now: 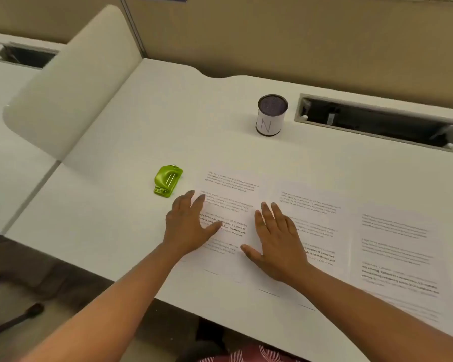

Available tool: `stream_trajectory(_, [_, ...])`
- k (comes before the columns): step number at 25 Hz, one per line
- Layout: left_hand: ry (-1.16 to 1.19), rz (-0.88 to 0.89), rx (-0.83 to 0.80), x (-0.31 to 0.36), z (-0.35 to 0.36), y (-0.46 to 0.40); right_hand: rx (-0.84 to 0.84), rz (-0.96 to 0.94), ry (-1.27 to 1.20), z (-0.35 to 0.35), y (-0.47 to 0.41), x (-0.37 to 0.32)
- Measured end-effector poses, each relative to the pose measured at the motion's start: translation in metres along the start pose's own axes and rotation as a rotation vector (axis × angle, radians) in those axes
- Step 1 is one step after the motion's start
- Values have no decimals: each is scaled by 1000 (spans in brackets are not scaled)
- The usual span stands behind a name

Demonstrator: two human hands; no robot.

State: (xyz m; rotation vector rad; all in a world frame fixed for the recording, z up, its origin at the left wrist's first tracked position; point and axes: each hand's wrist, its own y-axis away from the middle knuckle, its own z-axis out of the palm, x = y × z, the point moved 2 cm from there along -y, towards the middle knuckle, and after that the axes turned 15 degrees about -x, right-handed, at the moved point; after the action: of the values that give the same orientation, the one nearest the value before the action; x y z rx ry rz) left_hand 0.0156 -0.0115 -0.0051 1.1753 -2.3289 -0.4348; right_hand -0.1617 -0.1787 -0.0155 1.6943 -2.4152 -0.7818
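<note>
Both of my hands lie palm down with straight, slightly spread fingers, gripping nothing and only pressing on paper. My left hand (188, 226) straddles the left edge of the leftmost sheet (230, 205) of white paper printed with black paragraphs: its thumb rests on the print and its fingertips reach over the bare top. My right hand (277, 244) lies flat just beside it, thumb stretched towards the left hand, over the place where that sheet meets the middle sheet (314, 223), a similar white printed page. Which of the two lies on top I cannot tell. A third sheet (398, 257) of the same kind touches the middle one further right, and all three run in a row along the near edge of the white laminate desk (115, 218). Just beyond my left fingertips, apart from the paper, sits a small lime-green plastic desk tool (168, 181), a punch or a stapler, I cannot tell which. Farther back, near the desk's far edge, stands an upright white cylindrical cup (271, 121) with a dark rim and a letter N drawn on its side. To its right a long dark rectangular cable slot (377, 124) is cut in along the far edge. A beige rounded divider panel (71, 82) rises along the left edge.
</note>
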Motion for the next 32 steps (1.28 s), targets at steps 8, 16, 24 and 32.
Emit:
stream_trajectory(8, [172, -243, -143, -16, -1, -7, -76, -65, 179, 1, -11, -15])
stream_trajectory(16, [817, -188, -173, -25, -14, -20, -100, -60, 158, 11, -14, -16])
stream_trajectory(24, [1164, -126, -404, -6, -32, -21, -89, -64, 130, 12, -15, -16])
stream_trajectory(32, [1526, -105, -638, 18, -9, -8, -80, -69, 116, 12, -15, -16])
